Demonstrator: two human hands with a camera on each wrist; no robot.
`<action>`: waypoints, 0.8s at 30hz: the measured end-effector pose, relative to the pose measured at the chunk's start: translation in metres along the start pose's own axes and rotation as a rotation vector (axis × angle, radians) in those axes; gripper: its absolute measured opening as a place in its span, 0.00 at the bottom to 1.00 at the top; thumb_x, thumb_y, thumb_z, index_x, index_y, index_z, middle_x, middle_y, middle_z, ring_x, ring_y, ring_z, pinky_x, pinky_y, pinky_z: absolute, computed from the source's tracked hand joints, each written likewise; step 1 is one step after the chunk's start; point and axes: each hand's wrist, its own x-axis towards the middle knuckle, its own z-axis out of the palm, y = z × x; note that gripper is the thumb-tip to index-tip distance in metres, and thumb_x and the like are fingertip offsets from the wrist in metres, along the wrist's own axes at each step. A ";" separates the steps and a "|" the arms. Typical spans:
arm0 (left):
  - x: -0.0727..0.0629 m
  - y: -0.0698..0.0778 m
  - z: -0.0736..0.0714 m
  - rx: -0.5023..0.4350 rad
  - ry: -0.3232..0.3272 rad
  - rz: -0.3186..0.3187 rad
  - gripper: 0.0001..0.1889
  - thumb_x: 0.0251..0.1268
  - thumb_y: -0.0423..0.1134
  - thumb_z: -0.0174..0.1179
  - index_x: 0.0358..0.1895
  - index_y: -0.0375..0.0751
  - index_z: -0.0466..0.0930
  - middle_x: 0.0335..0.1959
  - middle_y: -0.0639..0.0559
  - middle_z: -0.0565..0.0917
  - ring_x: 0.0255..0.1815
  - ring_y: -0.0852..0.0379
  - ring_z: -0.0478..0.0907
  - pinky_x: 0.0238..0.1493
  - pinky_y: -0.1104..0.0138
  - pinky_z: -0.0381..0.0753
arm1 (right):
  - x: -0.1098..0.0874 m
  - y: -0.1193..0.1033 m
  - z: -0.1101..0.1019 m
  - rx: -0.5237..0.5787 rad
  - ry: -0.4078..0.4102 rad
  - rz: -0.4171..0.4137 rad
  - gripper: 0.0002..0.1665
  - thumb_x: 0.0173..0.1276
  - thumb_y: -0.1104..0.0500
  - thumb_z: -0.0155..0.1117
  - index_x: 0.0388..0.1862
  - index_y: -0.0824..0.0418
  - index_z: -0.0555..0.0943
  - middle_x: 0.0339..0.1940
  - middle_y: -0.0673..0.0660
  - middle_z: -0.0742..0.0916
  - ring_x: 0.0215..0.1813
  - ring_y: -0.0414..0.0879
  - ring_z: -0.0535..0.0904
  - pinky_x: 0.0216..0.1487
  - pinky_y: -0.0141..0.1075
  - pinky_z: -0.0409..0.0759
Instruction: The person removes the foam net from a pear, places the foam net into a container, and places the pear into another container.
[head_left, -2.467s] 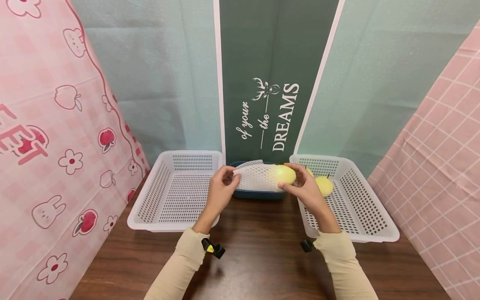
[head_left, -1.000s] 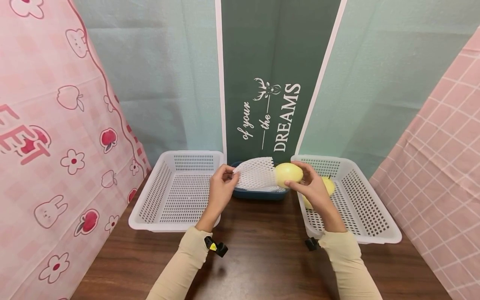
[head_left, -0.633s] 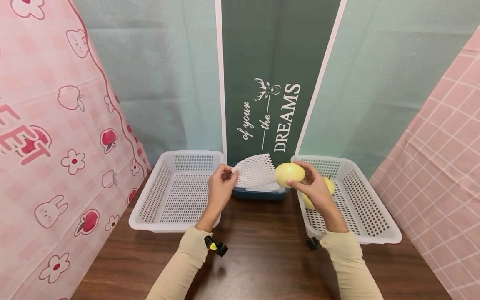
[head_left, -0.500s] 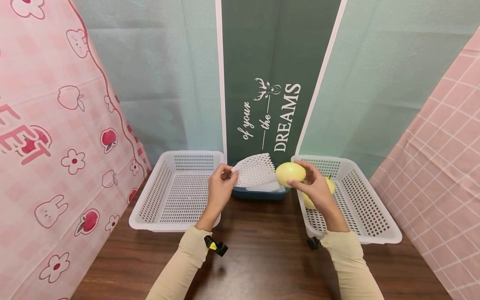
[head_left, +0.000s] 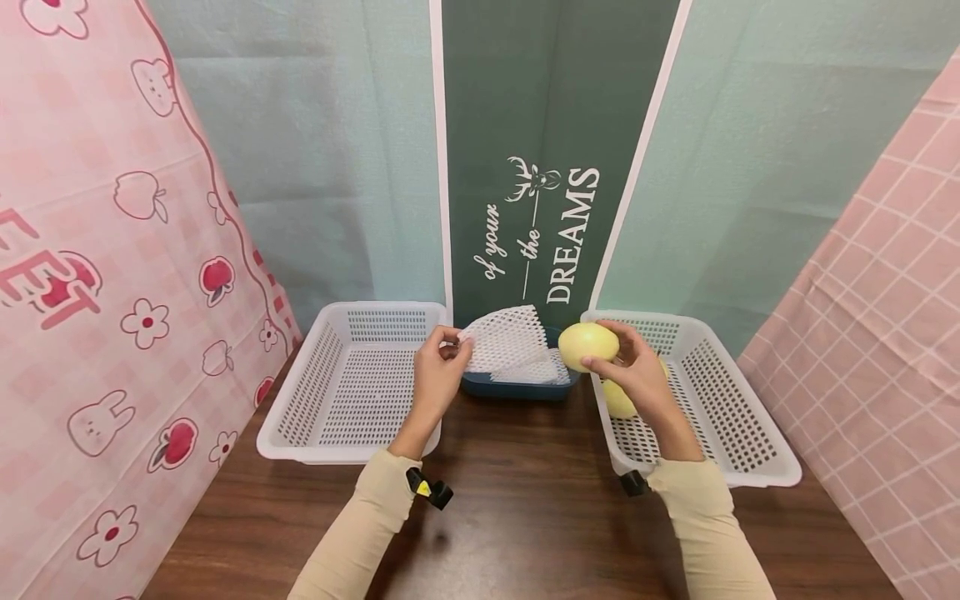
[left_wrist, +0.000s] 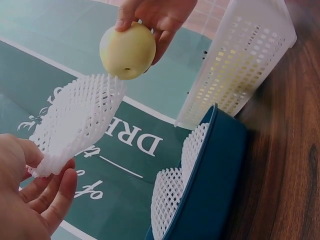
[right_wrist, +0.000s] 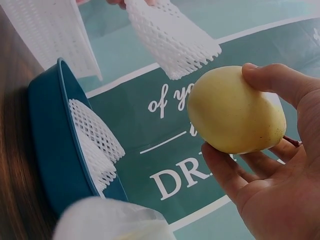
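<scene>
My left hand [head_left: 441, 367] pinches the closed end of a white foam fruit net [head_left: 504, 337], whose wide end hangs free. In my right hand [head_left: 636, 367] is a pale yellow pear [head_left: 588, 346], held bare between thumb and fingers. A gap shows between net and pear in the head view. The right wrist view shows the stem of the pear [right_wrist: 237, 110] toward my palm. Below the hands stands a blue basin [left_wrist: 215, 175] with foam nets [left_wrist: 167, 195] lying in it. Yellow pears [head_left: 619, 400] sit in the right white basket [head_left: 750, 400], partly hidden behind my right hand.
Another white basket [head_left: 345, 454], with nothing in it, stands at the left of the wooden table [head_left: 517, 500]. A green printed cloth [head_left: 555, 100] hangs behind the basin, and pink cloths [head_left: 150, 250] border the sides.
The pear has come out of the foam net. My right hand has moved right with it, toward the right basket, while my left hand keeps the limp net over the basin.
</scene>
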 end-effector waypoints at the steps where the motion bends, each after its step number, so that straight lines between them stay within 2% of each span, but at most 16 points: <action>1: 0.000 0.000 0.000 -0.001 0.000 0.000 0.04 0.71 0.33 0.68 0.43 0.37 0.84 0.39 0.40 0.84 0.31 0.59 0.82 0.32 0.73 0.78 | 0.000 0.000 -0.001 0.002 0.004 -0.003 0.42 0.70 0.60 0.77 0.79 0.59 0.69 0.72 0.56 0.77 0.64 0.38 0.78 0.56 0.25 0.81; 7: 0.005 -0.001 0.000 0.004 0.002 -0.019 0.05 0.71 0.34 0.68 0.44 0.37 0.83 0.38 0.41 0.83 0.30 0.61 0.80 0.29 0.73 0.75 | 0.002 0.002 -0.007 0.002 0.005 0.005 0.42 0.69 0.59 0.78 0.78 0.58 0.70 0.71 0.51 0.78 0.62 0.39 0.79 0.52 0.28 0.82; 11: 0.007 0.000 0.001 -0.002 -0.008 -0.037 0.05 0.71 0.33 0.68 0.44 0.36 0.83 0.38 0.42 0.83 0.29 0.62 0.80 0.28 0.73 0.77 | 0.003 0.003 -0.011 0.008 -0.001 0.015 0.42 0.69 0.59 0.78 0.79 0.57 0.70 0.70 0.49 0.78 0.61 0.39 0.79 0.50 0.30 0.83; 19: 0.010 0.003 0.003 0.004 -0.038 -0.075 0.07 0.72 0.34 0.67 0.46 0.35 0.83 0.41 0.42 0.84 0.33 0.61 0.84 0.30 0.72 0.80 | 0.003 0.004 -0.017 -0.010 0.001 0.026 0.43 0.70 0.58 0.77 0.80 0.58 0.68 0.70 0.50 0.78 0.63 0.36 0.78 0.55 0.26 0.80; 24: 0.011 0.004 0.006 0.025 -0.046 -0.072 0.07 0.71 0.33 0.66 0.46 0.34 0.83 0.41 0.42 0.84 0.33 0.60 0.84 0.29 0.72 0.79 | 0.003 0.007 -0.020 -0.039 0.007 0.034 0.43 0.70 0.56 0.77 0.80 0.58 0.68 0.70 0.51 0.78 0.64 0.35 0.76 0.59 0.25 0.76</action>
